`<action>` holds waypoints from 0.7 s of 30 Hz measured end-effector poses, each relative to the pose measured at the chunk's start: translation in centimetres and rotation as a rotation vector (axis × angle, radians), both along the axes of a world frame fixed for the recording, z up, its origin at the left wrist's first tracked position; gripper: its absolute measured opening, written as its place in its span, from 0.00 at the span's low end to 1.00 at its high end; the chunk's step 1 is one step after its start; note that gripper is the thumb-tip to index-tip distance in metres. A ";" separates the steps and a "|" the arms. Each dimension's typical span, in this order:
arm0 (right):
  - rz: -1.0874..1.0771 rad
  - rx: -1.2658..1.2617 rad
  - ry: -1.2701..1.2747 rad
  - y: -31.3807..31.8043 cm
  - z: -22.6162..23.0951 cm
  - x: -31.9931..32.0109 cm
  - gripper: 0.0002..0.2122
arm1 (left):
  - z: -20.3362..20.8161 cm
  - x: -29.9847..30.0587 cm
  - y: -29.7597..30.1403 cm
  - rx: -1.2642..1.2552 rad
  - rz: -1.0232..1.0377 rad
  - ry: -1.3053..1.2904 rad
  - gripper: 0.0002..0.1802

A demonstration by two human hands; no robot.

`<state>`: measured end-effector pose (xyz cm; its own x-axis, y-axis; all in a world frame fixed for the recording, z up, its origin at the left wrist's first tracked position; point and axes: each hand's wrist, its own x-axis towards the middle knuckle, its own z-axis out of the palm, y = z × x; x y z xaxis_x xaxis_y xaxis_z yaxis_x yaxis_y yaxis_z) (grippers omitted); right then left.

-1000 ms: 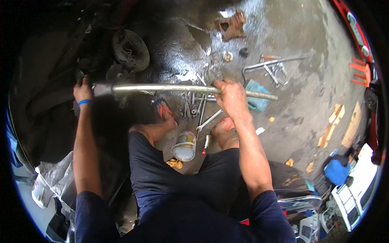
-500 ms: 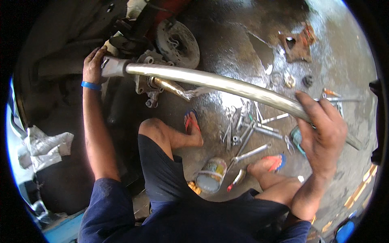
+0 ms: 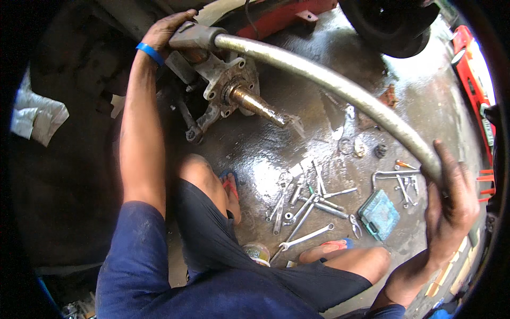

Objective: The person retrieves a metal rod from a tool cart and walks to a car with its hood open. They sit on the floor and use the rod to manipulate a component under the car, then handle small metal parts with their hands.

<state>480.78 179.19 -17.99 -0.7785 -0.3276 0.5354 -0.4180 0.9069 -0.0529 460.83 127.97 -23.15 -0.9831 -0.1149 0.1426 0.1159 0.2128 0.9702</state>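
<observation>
Stretching across in front of me is a long metal pipe (image 3: 324, 80) with a thick grey wrench-like head at its left end. My left hand (image 3: 166, 33), with a blue band at the wrist, is closed around that head. Farther along, my right hand (image 3: 452, 207) grips the pipe near its right end. Just beneath the head is a steering knuckle (image 3: 218, 85) with a greasy spindle (image 3: 257, 106) pointing right. The pipe passes above the spindle, apart from it.
Loose wrenches (image 3: 308, 239) and sockets lie on the wet floor ahead of my feet. Around them are pliers (image 3: 355, 226), a teal case (image 3: 379, 214) and a can (image 3: 257, 253). A dark wheel (image 3: 393, 26) stands at the back, with a red vehicle (image 3: 473, 80) far right.
The pipe's head end has moved up and right with my left hand, and my right hand has moved down and right. My view has shifted, showing more of the knuckle and the teal case.
</observation>
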 end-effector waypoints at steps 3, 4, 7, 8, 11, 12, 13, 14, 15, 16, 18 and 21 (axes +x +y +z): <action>-0.157 0.064 -0.033 -2.8 2.2 5.0 0.27 | -0.1 -1.2 -0.4 -0.126 -0.097 0.014 0.19; -0.120 0.074 -0.009 -3.7 2.6 6.6 0.27 | -0.2 -1.7 -0.9 -0.176 -0.043 -0.059 0.19; -0.142 0.199 -0.062 -6.3 3.2 12.0 0.28 | -0.3 -3.5 -2.2 -0.254 -0.132 -0.099 0.26; -0.122 0.255 -0.116 -7.2 3.3 13.7 0.28 | -0.6 -4.0 -2.4 -0.349 -0.180 -0.003 0.25; -0.089 0.183 -0.259 -10.3 2.5 17.4 0.27 | -0.7 -5.1 -2.9 -0.186 -0.284 -0.166 0.18; -0.108 0.111 -0.262 -10.5 1.9 17.9 0.26 | -0.9 -5.2 -3.0 -0.208 -0.286 -0.037 0.16; -0.102 0.036 -0.277 -10.6 1.2 18.1 0.26 | -1.0 -5.4 -3.1 -0.230 -0.275 0.086 0.15; -0.084 -0.032 -0.322 -10.6 0.6 18.0 0.25 | -1.2 -5.7 -3.3 -0.154 -0.258 0.002 0.15; -0.118 -0.063 -0.268 -10.3 -0.2 17.5 0.24 | -1.5 -6.0 -3.4 -0.068 -0.295 -0.057 0.14; -0.144 -0.084 -0.248 -9.4 -0.7 16.6 0.23 | -1.7 -6.4 -3.7 -0.113 -0.290 -0.013 0.15; -0.182 -0.065 -0.148 -7.4 -1.5 14.0 0.18 | -2.4 -7.5 -4.4 -0.133 -0.301 -0.108 0.23; -0.361 0.091 -0.124 -5.0 -1.9 8.1 0.10 | -3.0 -8.6 -5.3 -0.154 -0.216 -0.131 0.30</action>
<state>488.91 174.21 -19.90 -0.9093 -0.0626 0.4114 -0.0669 0.9978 0.0040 452.23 122.71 -26.11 -0.9936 0.1121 0.0120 0.0500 0.3428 0.9381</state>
